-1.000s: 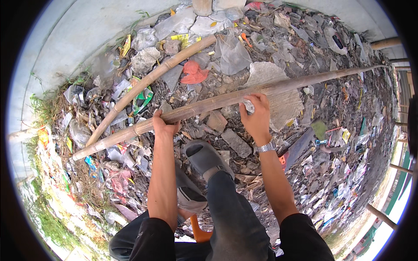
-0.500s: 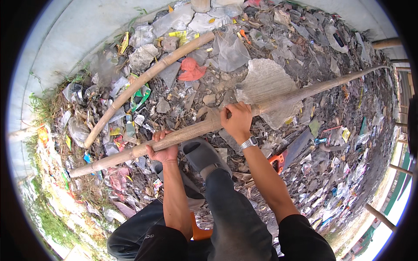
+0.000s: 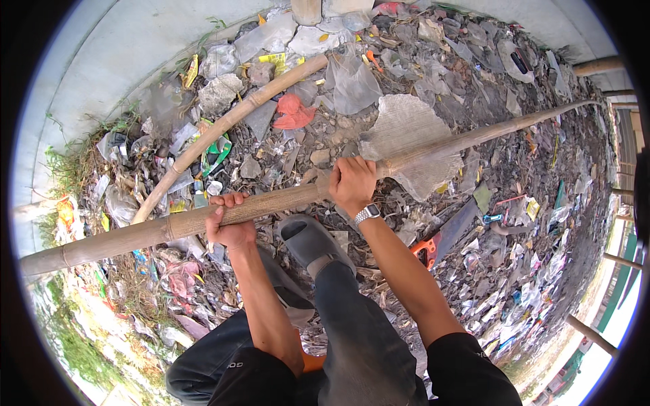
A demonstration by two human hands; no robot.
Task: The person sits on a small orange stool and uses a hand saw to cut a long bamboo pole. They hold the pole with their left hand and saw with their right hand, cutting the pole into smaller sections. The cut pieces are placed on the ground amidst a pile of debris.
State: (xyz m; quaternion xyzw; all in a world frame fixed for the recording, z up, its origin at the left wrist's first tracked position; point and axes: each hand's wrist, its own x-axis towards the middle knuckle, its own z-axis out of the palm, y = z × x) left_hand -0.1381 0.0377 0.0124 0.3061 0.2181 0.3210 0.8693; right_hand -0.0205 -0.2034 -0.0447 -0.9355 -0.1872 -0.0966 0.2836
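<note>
A long bamboo pole [image 3: 277,200] stretches across in front of me, its thick end at the left and its thin end far off to the right. My left hand [image 3: 230,220] is closed round it left of my knee. Further right, my right hand [image 3: 353,183], with a watch on the wrist, grips the same pole from above. Beneath the pole, beyond my right hand, lies a flat grey rough slab [image 3: 409,142]. A hand saw with an orange handle [image 3: 424,252] rests on the ground right of my grey slip-on shoe [image 3: 318,243].
A shorter bamboo pole [image 3: 227,125] lies slantwise on the litter-strewn ground. A pale wall [image 3: 135,54] closes off the far side. A red plastic scrap [image 3: 294,111] and stones lie between poles and wall. More bamboo posts [image 3: 590,336] stand at the right edge.
The held pole's left end has come up and swung nearer, now reaching the left rim. My left hand has moved left and up with it; my right hand has shifted slightly left.
</note>
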